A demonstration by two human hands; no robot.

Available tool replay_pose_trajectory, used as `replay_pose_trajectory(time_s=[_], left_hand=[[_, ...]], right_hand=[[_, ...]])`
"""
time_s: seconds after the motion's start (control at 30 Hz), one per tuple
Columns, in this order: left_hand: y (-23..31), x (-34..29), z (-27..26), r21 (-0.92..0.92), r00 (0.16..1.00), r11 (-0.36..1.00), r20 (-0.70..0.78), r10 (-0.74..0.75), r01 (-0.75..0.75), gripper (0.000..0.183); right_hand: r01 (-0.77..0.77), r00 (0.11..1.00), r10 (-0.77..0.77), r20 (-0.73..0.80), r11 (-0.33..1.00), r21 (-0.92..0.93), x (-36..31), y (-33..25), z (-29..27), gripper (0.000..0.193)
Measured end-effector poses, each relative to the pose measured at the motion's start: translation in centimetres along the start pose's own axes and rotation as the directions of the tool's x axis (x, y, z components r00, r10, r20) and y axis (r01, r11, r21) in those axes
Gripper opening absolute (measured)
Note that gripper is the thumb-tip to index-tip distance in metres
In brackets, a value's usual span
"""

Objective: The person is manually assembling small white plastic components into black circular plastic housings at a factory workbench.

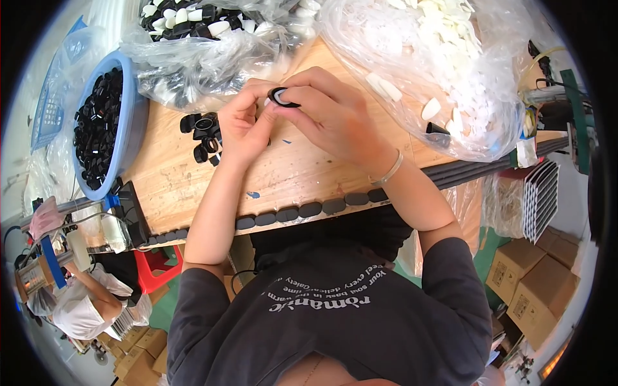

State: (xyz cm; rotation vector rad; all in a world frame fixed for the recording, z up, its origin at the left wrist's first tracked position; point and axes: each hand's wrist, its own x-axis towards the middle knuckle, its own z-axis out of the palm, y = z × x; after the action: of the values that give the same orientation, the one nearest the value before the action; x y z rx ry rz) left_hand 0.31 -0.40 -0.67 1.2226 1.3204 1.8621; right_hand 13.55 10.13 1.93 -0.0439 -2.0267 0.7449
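Over the wooden table [302, 174], both my hands meet around a small black plastic ring-shaped part [290, 103] with a white piece [280, 96] inside its opening. My left hand [248, 122] pinches it from the left, thumb and fingers closed together. From the other side, my right hand [335, 116] grips the same part with bent fingers; the fingers partly cover it. Beside my left wrist lie several loose black parts [206, 127], some shaped like rings or caps.
A blue basin [136, 119] full of black parts stands at left. Plastic bags hold mixed black and white parts [193, 26] and white pieces [476, 109]. One black piece [438, 129] lies at right. Dark padding [311, 210] lines the near edge. Another person [87, 302] sits at far left.
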Motion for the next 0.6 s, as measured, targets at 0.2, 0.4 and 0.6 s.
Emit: replay_pose_trajectory(time_s=[0.2,0.4,0.6], left_hand=[[0.3,1.0,-1.3,0.435,0.972,0.872,0.170,0.165,-0.224,0.018],[0.9,0.9,0.3,0.554,0.950,0.774,0.117,0.291,-0.306,0.035],[0.3,0.7,1.1,0.670,0.843,0.575,0.149,0.517,-0.470,0.045]], right_hand=[[-0.035,0.999,0.035,0.019,0.999,0.015,-0.1,-0.2,-0.1,0.017],[-0.034,0.999,0.034,0.005,0.999,-0.039,0.0,-0.1,-0.1,0.018],[-0.124,0.992,0.122,-0.042,0.991,-0.050,0.0,-0.7,0.3,0.027]])
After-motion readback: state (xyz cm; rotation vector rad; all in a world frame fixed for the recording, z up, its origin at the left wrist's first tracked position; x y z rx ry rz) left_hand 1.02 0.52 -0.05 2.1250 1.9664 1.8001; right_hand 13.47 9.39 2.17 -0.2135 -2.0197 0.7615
